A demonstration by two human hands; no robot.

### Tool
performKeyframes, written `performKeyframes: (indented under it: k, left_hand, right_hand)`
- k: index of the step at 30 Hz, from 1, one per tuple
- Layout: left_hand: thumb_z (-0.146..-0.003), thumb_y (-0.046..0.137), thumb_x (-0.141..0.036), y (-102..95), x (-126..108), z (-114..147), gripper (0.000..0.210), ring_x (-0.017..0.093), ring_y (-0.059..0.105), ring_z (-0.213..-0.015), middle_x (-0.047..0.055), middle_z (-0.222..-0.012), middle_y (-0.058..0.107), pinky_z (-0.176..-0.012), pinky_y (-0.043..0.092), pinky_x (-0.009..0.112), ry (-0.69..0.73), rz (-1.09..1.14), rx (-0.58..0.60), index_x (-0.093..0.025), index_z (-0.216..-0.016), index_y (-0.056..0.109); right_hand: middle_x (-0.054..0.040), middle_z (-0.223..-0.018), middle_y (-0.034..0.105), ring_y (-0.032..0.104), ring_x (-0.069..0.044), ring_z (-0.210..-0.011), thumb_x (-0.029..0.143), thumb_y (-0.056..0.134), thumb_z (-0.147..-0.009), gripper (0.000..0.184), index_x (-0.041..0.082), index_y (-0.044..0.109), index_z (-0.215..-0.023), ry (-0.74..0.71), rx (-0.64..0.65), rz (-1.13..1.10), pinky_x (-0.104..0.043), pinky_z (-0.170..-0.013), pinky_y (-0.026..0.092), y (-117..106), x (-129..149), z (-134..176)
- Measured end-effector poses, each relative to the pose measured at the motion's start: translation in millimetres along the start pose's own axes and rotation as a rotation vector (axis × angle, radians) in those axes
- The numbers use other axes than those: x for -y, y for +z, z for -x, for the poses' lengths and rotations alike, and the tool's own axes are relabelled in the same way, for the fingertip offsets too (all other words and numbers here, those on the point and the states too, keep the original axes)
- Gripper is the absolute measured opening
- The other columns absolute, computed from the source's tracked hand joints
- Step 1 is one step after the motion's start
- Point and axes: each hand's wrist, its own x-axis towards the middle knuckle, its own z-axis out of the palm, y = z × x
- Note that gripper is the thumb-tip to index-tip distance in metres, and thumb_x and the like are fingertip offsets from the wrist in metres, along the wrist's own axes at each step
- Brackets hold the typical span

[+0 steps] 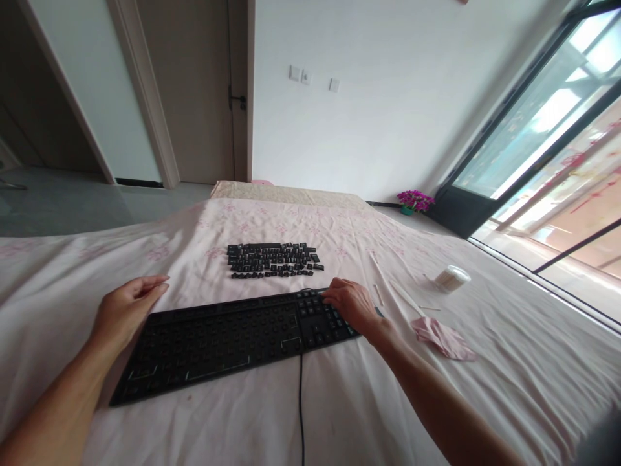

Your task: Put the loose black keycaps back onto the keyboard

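A black keyboard [218, 340] lies slanted on the pale pink bedsheet; most of its left and middle part is bare of keycaps. Keys still sit on the number pad [334, 317] at its right end. There my right hand [354, 304] rests with its fingers curled and pinched over the pad's top; whatever is between the fingertips is hidden. Near the keyboard's upper left corner, my left hand [129, 307] is raised with fingers stretched out and thumb slightly apart, holding nothing I can see. Loose black keycaps [272, 259] lie in rows beyond the keyboard.
On the right are a round tub of cotton swabs [453, 278], several loose swabs, and a pink cloth [444, 336] with a pale stick beside it. The keyboard cable [301, 408] runs toward me. Purple flowers [414, 199] stand past the bed near the glass door [533, 129].
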Motion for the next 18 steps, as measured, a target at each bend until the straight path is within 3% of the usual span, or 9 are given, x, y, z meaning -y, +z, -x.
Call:
performKeyframes:
  k: [10, 18]
  left_hand:
    - [-0.07, 0.063, -0.048, -1.3, -5.9, 2.3, 0.046, 0.019, 0.064, -0.088, 0.002, -0.095, 0.071, -0.083, 0.046, 0.029, -0.073, 0.071, 0.018, -0.019, -0.105, 0.067]
    - [-0.072, 0.062, -0.047, -0.3, -1.3, 1.1, 0.041, 0.019, 0.063, -0.092, 0.001, -0.099, 0.071, -0.083, 0.044, 0.026, -0.05, 0.017, 0.022, -0.021, -0.105, 0.067]
  right_hand:
    - [-0.0008, -0.093, 0.065, 0.057, -0.015, -0.085, 0.035, 0.05, -0.091, 0.023, 0.03, 0.07, -0.099, -0.003, -0.018, -0.011, -0.024, -0.077, 0.035, 5.1, -3.6, 2.1]
    - [-0.0026, -0.085, 0.062, 0.054, -0.015, -0.079, 0.031, 0.043, -0.095, 0.026, 0.026, 0.069, -0.091, -0.031, 0.029, 0.137, -0.027, -0.071, 0.031, 0.0, 9.5, 2.2]
